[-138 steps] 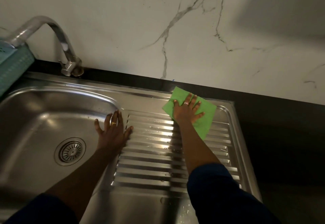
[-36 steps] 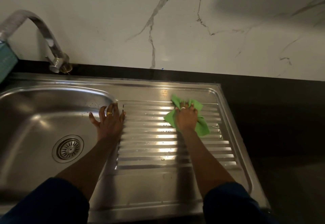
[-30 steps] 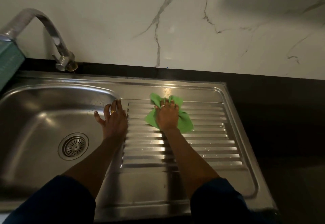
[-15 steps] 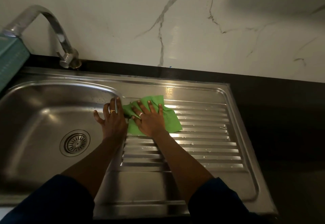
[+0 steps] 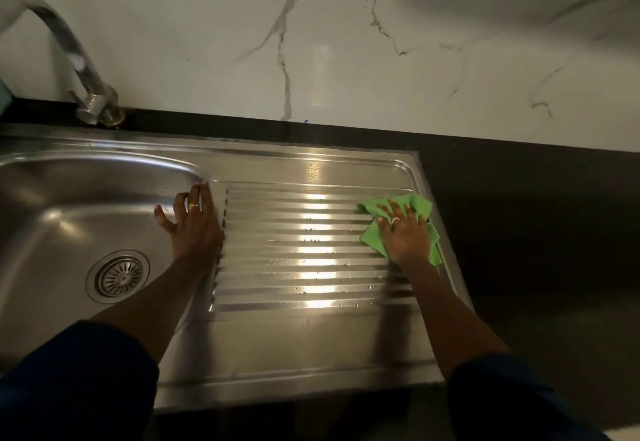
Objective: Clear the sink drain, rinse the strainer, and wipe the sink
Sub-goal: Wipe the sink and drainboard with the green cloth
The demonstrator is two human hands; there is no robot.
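Note:
A stainless steel sink [image 5: 69, 198] has a round strainer [image 5: 119, 276] seated in its drain. To its right lies the ribbed drainboard [image 5: 304, 250], with water drops on it. My right hand [image 5: 403, 236] presses a green cloth [image 5: 420, 203] flat against the far right end of the drainboard, fingers spread. My left hand [image 5: 194, 222] rests with straight fingers on the ridge between the basin and the drainboard, holding nothing.
A curved steel faucet [image 5: 74, 56] rises at the back left. A white marble wall [image 5: 346, 42] stands behind a black countertop [image 5: 519, 215] that runs to the right of the sink. A teal object [image 5: 3, 95] shows at the left edge.
My right hand has swept the green cloth from the left end of the drainboard, beside my left hand, across to its right end. The left hand has stayed in place.

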